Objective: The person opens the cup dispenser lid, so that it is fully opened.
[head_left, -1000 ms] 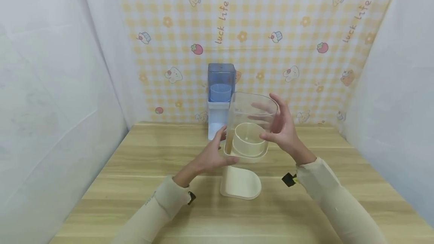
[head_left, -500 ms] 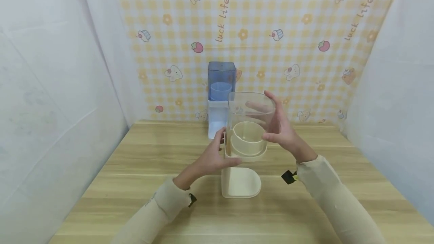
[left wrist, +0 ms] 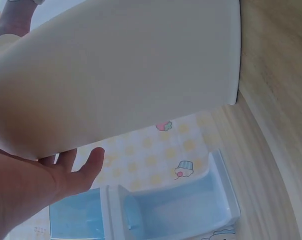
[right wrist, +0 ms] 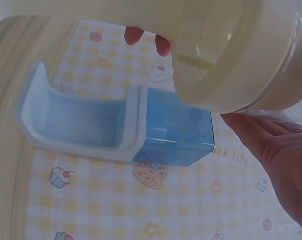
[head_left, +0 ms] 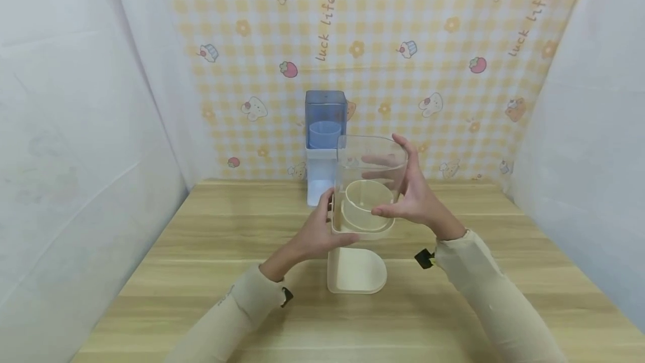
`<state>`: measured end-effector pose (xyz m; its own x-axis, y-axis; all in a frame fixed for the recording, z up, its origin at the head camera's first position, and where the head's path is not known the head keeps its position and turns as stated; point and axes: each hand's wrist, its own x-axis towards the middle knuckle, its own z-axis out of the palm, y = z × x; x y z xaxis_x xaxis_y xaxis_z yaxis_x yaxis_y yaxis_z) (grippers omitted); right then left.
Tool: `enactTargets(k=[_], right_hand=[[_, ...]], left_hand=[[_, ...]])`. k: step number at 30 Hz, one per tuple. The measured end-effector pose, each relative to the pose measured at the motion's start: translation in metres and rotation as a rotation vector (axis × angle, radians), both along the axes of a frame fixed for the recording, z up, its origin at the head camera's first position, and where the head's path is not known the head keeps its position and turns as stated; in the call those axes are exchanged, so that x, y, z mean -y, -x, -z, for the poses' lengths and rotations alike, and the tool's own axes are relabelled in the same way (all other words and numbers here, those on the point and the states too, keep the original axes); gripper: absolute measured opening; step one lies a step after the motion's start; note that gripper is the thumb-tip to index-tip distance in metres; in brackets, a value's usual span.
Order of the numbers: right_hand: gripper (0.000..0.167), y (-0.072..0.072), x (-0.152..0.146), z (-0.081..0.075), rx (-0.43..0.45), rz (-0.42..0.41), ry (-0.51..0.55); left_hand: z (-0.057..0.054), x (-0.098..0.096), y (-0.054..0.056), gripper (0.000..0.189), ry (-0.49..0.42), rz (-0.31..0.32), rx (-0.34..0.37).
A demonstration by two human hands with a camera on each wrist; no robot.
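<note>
A cream dispenser stands on the table in the head view, with its rounded foot (head_left: 364, 270) below and a clear cover (head_left: 370, 150) on top. Through the cover shows a round cream cup (head_left: 368, 218). My left hand (head_left: 313, 235) holds the body below the cover, thumb across the front rim and fingers round the left side. With its thumb over the front and its fingers behind, my right hand (head_left: 414, 200) grips the cover's right side. In the left wrist view the tall cream back panel (left wrist: 141, 70) hides part of the left hand's fingers.
A blue and white dispenser (head_left: 325, 111) of similar shape stands behind, partly hidden by the cream one. Behind it hangs a yellow checked cloth (head_left: 252, 71). White sheets (head_left: 75, 128) hang at both sides of the wooden table (head_left: 211, 273).
My right thumb has moved left and slightly down across the front of the cover. The left hand keeps its hold, and the dispenser stays almost where it was.
</note>
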<state>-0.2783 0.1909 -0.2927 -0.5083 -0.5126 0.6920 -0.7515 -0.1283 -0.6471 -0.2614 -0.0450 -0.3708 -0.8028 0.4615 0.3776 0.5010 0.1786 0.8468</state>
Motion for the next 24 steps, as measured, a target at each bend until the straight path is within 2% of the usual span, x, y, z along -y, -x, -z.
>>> enactTargets(k=[5, 15, 24], right_hand=[[0.124, 0.0017, 0.0023, 0.0015, -0.016, 0.02, 0.01], [0.117, 0.0028, 0.0083, 0.0054, -0.061, 0.033, 0.052], [0.117, 0.0037, 0.0078, 0.0042, -0.085, 0.04, 0.053]], left_hand=[[0.0023, 0.0022, 0.0032, 0.122, 0.014, -0.011, -0.044], [0.0075, 0.001, 0.0093, 0.109, 0.053, -0.041, -0.252], [0.0083, -0.0022, 0.0099, 0.104, 0.072, -0.085, -0.326]])
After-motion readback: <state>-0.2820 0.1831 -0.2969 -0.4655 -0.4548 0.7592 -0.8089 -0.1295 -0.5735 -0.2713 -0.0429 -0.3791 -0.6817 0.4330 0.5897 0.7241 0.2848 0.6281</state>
